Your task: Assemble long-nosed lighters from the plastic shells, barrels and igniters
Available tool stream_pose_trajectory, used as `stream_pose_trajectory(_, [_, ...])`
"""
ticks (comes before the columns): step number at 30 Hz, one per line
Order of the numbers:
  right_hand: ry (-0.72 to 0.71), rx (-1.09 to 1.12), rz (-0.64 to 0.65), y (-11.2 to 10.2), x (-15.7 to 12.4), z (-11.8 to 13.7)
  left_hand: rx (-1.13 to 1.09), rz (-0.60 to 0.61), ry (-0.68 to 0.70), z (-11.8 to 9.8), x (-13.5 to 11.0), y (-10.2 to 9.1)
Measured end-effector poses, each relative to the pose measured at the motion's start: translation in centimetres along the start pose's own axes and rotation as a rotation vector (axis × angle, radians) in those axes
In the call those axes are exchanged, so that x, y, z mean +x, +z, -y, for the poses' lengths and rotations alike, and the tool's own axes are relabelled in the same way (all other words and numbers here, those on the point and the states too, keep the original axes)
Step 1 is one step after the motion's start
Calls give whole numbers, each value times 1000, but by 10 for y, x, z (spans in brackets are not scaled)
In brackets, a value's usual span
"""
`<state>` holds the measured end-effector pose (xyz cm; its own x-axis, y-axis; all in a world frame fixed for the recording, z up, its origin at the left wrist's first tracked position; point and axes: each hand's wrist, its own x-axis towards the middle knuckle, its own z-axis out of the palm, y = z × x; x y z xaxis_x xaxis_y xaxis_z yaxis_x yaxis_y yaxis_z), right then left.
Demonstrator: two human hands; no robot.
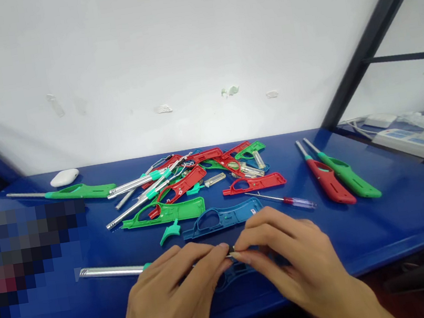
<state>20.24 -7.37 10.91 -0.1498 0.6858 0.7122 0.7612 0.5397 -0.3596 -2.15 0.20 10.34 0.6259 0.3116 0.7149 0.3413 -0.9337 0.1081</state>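
Observation:
My left hand (176, 292) and my right hand (290, 259) meet near the front edge of the blue table (402, 205). Both pinch a small part between their fingertips, above a blue lighter shell (229, 276) that they mostly hide. A silver metal tube (109, 271) with a teal collar runs leftward from under my left hand. Just beyond the fingers lie another blue handle shell (221, 217), a loose teal trigger (170, 231) and a small screwdriver (285, 200) with a red and clear handle.
A heap of red, green and blue lighter shells and metal tubes (191, 180) lies mid-table. Two assembled lighters, red (326, 179) and green (348, 175), lie to the right. A green lighter (73, 192) and a white case (64, 177) sit far left. A black frame post (369, 40) rises on the right.

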Motion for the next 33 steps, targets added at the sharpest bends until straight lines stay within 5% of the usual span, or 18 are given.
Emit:
stream_pose_trajectory(7, [-76,-10,-85,-2,3,0,6,-25,-18,-2,1,2])
stream_pose_trajectory(25, [37,33,48,0,2,-1,50,26,48,4,-8,6])
stream_pose_trajectory(33, [108,144,-15,-4,1,2,35,-1,-9,0,-1,0])
